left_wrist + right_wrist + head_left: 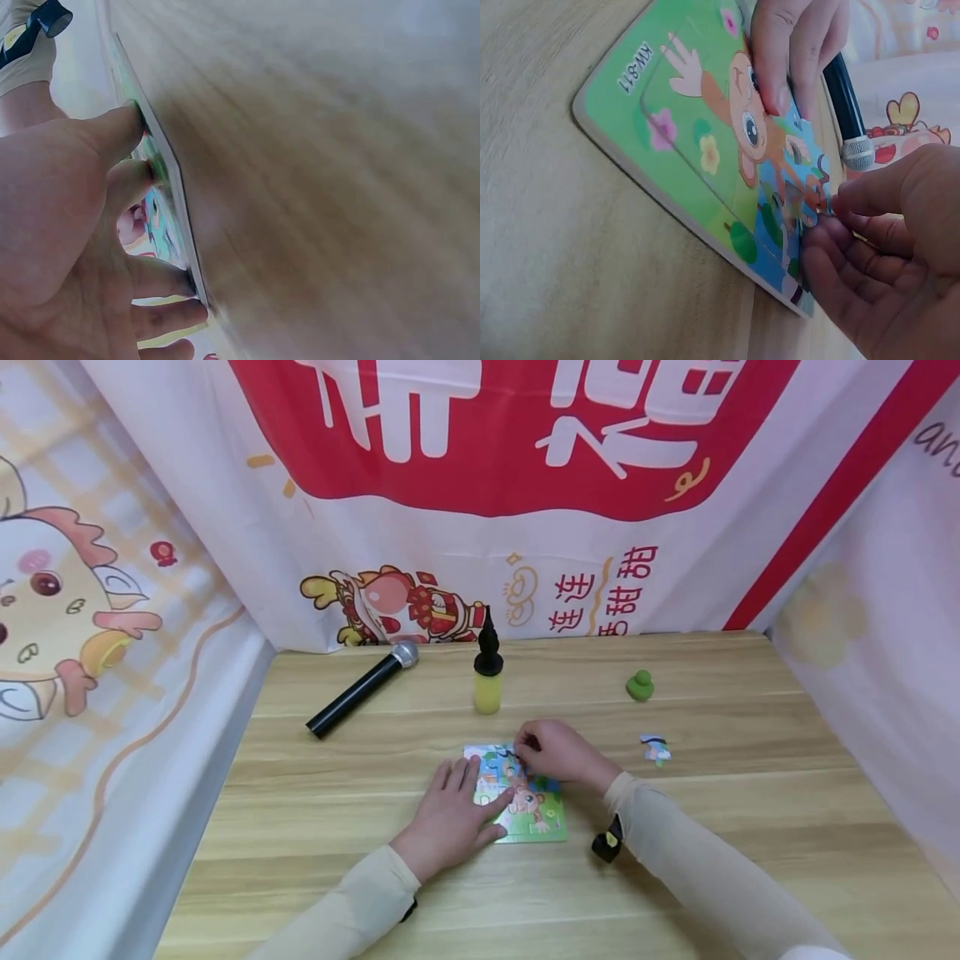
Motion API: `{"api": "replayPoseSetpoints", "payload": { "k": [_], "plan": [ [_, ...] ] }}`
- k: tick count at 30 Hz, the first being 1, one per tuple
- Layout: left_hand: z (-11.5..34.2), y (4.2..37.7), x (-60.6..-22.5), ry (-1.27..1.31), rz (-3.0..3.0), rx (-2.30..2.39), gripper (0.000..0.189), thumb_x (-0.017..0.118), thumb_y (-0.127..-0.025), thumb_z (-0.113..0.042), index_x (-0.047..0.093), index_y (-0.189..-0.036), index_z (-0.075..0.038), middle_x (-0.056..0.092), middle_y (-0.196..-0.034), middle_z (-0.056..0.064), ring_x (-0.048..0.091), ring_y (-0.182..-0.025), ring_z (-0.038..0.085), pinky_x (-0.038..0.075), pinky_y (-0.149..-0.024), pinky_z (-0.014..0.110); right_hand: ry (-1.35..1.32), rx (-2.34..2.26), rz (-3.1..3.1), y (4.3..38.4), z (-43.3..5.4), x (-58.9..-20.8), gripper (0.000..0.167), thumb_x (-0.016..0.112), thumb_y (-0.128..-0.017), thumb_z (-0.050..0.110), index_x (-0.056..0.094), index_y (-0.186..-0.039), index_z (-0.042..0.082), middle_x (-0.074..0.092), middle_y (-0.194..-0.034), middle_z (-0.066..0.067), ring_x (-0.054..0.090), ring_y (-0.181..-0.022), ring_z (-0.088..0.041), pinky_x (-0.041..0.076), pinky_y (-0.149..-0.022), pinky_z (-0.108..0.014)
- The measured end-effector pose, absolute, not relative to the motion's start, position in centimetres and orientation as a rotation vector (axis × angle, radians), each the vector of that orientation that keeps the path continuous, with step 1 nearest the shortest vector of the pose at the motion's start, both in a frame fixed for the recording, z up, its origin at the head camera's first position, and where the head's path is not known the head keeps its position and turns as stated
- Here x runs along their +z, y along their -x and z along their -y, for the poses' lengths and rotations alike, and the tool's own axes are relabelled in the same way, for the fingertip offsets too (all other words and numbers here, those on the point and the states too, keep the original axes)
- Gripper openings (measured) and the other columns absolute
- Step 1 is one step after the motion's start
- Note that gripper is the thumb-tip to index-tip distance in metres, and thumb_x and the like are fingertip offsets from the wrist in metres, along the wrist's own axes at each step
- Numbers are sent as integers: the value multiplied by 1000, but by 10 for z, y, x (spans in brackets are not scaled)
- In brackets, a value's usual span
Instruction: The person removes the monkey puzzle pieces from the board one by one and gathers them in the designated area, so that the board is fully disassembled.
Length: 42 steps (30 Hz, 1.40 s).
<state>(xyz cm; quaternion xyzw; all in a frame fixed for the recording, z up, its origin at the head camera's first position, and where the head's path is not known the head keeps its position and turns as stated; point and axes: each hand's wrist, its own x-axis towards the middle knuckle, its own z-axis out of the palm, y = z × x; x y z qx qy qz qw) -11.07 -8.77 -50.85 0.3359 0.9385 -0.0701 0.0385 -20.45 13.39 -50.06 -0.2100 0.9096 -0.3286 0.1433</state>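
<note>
A jigsaw board [534, 837] with a cartoon monkey on green and blue lies flat on the table. My left hand [452, 814] rests on its left side, fingers spread and fairly straight; the left wrist view shows the fingertips along the board's edge [174, 176]. Over the far right part of the picture, my right hand [561, 752] pinches a puzzle piece [817, 186] between thumb and curled fingers, low at the board. The fingers partly hide this piece. A loose puzzle piece [655, 749] lies on the table right of the board.
A black microphone [360, 695] with a silver head lies at the back left. Behind the board stands a yellow pump [487, 692] with a black top. A small green toy [641, 685] sits back right. Printed curtains [480, 539] border the wooden table [337, 835].
</note>
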Motion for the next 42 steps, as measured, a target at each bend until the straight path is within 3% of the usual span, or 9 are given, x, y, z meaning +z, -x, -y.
{"api": "replayPoseSetpoints", "payload": {
  "k": [6, 14, 21, 30, 42],
  "plan": [
    [88, 113, -507, -1005, -2858, -136, 60, 42, -100, -67, 39, -155, -43, 32, -156, 32, 30, -143, 47, 18, -117, 62, 545, -1151, -2498, 208, -144, -509, 4, 70, -98, 14, 73, -99, 14, 68, -88, 4, 64, -80, -15, 56, -74, -33],
    [90, 113, -508, -983, -2857, 19, 61, 48, -100, -64, 40, -155, -40, 28, -157, 32, 26, -145, 48, 7, -117, 65, 275, -1336, -2317, 213, -184, -509, 19, 72, -96, 33, 73, -109, 20, 69, -106, -2, 65, -97, -21, 55, -84, -36],
    [90, 112, -507, -968, -2847, 18, 60, 46, -101, -63, 40, -156, -40, 26, -159, 32, 23, -147, 47, 5, -118, 63, 308, -1226, -2314, 217, -246, -495, 19, 65, -101, 24, 71, -114, 11, 68, -108, -6, 64, -99, -25, 55, -87, -42],
    [89, 111, -506, -961, -2855, 19, 58, 48, -101, -61, 42, -155, -40, 26, -159, 31, 23, -147, 46, 4, -119, 63, 266, -1115, -2365, 221, -290, -495, 18, 62, -102, 15, 71, -113, 5, 68, -101, -8, 58, -87, -25, 52, -72, -36],
    [88, 111, -507, -959, -2867, 52, 58, 48, -100, -62, 43, -154, -40, 26, -159, 30, 24, -146, 47, 0, -117, 65, 399, -932, -2521, 223, -290, -494, 12, 61, -100, 7, 72, -105, 5, 68, -88, -6, 59, -71, -21, 51, -62, -35]
  ]
}}
